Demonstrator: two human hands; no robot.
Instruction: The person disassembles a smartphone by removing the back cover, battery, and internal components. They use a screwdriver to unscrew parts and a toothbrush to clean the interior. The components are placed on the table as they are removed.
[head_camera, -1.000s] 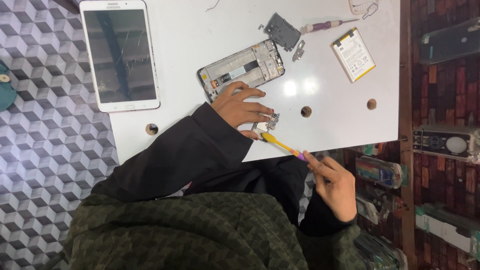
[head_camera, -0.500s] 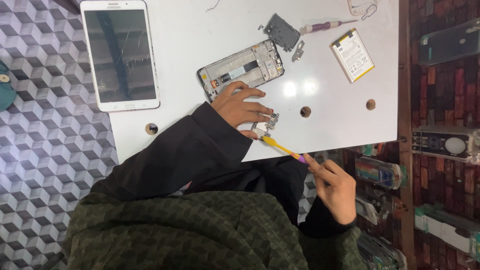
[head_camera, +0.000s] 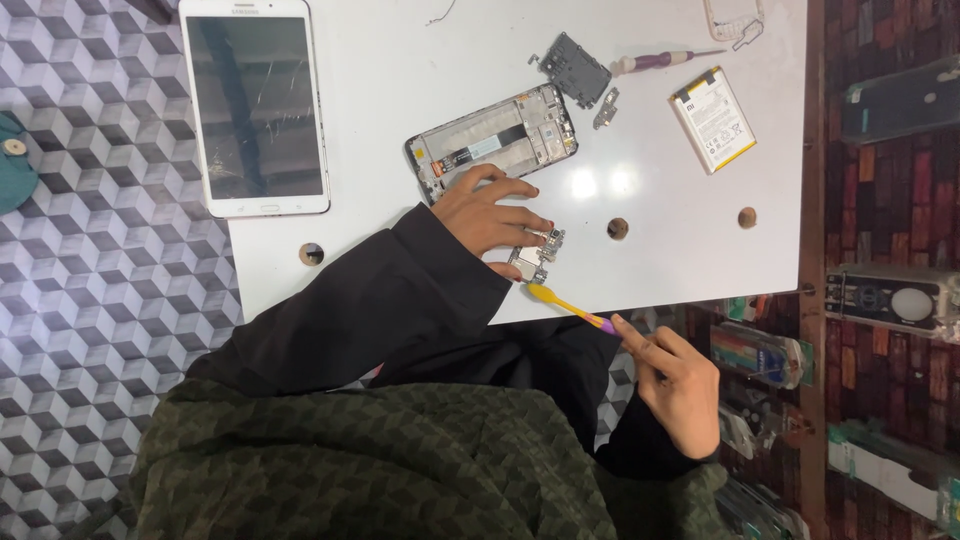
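My left hand (head_camera: 492, 216) rests on the white table (head_camera: 400, 120) and pinches a small circuit board (head_camera: 538, 256) near the front edge. My right hand (head_camera: 676, 384), below the table edge, grips a yellow and purple toothbrush (head_camera: 570, 306) whose head touches the board. Just beyond my left hand lies an opened phone frame (head_camera: 494, 142) with its inside facing up.
A white tablet (head_camera: 255, 105) with a cracked screen lies at the left. A phone battery (head_camera: 711, 119), a purple-handled screwdriver (head_camera: 658, 61), a dark cover plate (head_camera: 575, 69) and a small metal part (head_camera: 605, 108) lie at the far right. Patterned floor on the left, shelves with parts on the right.
The toothbrush head has shifted slightly against the circuit board; both hands stay almost in the same place.
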